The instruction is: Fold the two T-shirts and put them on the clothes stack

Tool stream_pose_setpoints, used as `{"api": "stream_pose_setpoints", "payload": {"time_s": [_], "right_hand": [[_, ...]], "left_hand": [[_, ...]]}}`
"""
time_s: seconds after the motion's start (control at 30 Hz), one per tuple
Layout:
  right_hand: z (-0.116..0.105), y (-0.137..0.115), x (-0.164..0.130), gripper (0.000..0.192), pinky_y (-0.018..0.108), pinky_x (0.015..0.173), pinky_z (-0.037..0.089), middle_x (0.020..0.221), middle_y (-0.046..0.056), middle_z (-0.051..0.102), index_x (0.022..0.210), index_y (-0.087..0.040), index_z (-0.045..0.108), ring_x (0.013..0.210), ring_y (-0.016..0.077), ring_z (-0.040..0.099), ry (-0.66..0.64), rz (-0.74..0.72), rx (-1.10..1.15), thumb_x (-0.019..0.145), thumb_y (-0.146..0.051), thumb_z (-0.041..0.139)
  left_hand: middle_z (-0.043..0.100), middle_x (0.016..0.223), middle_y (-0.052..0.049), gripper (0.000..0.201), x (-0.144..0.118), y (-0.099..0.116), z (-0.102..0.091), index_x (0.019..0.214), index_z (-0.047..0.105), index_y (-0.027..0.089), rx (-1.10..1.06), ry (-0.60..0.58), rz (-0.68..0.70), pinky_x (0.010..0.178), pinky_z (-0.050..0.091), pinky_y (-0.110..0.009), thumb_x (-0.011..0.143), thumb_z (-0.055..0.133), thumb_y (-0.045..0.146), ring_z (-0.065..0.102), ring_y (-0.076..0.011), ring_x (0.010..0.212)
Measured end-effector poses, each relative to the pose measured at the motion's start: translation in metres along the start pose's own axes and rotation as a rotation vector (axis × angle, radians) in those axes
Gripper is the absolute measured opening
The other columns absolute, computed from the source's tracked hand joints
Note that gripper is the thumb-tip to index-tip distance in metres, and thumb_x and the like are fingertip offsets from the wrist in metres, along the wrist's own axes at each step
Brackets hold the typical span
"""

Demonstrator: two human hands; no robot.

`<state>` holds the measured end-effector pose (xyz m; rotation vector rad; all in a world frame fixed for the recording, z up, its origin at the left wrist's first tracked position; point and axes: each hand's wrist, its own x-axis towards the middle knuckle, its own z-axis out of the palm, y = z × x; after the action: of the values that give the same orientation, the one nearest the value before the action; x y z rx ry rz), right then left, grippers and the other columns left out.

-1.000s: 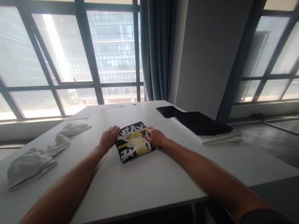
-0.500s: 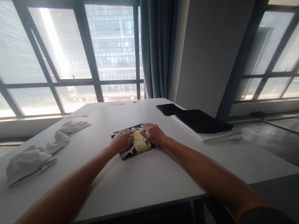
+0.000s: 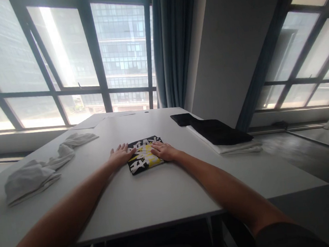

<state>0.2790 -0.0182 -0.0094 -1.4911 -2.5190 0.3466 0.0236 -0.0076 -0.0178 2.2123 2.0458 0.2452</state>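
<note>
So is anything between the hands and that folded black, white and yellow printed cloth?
Nothing visible. The left hand and the right hand both rest flat on the folded black, white and yellow printed cloth, one at each side edge, on the white table.

a single head-worn camera looks forward and slightly down across the white table [image 3: 159, 194] toward the windows [image 3: 67, 51].

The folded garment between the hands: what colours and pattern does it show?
Folded garment: black with white and yellow lettering-like print, seen in the head view.
</note>
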Motion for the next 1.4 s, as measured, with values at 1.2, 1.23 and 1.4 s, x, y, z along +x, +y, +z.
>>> {"api": "stream_pose_setpoints", "payload": {"time_s": [1.2,1.23,1.4], "right_hand": [[-0.02,0.002,-0.01,0.05,0.03,0.093,0.047,0.127,0.016,0.067,0.117,-0.014,0.07,0.115,0.0268,0.062,0.203,0.355,0.06,0.092,-0.056,0.058],[-0.02,0.004,-0.008,0.048,0.028,0.09,0.048,0.122,0.014,0.069,0.115,-0.014,0.069,0.11,0.0251,0.064,0.225,0.348,0.144,0.089,-0.053,0.064],[-0.02,0.008,-0.001,0.036,0.021,0.069,0.054,0.101,0.01,0.075,0.107,-0.013,0.067,0.087,0.0184,0.071,0.366,0.465,0.636,0.082,-0.037,0.077]], "left_hand": [[0.014,0.167,-0.008,0.08,-0.045,0.043,0.0,0.16,0.022,0.02,-0.011,-0.127,0.491,0.121,0.003,-0.057,0.096,0.018,0.069,0.007,-0.028,0.155],[0.014,0.167,-0.008,0.081,-0.045,0.043,-0.001,0.16,0.022,0.019,-0.013,-0.128,0.49,0.121,0.003,-0.058,0.096,0.018,0.068,0.007,-0.0281,0.155],[0.019,0.166,-0.007,0.079,-0.046,0.042,0.0,0.16,0.025,0.021,-0.055,-0.088,0.528,0.122,0.004,-0.056,0.096,0.02,0.069,0.011,-0.0286,0.155]]}}
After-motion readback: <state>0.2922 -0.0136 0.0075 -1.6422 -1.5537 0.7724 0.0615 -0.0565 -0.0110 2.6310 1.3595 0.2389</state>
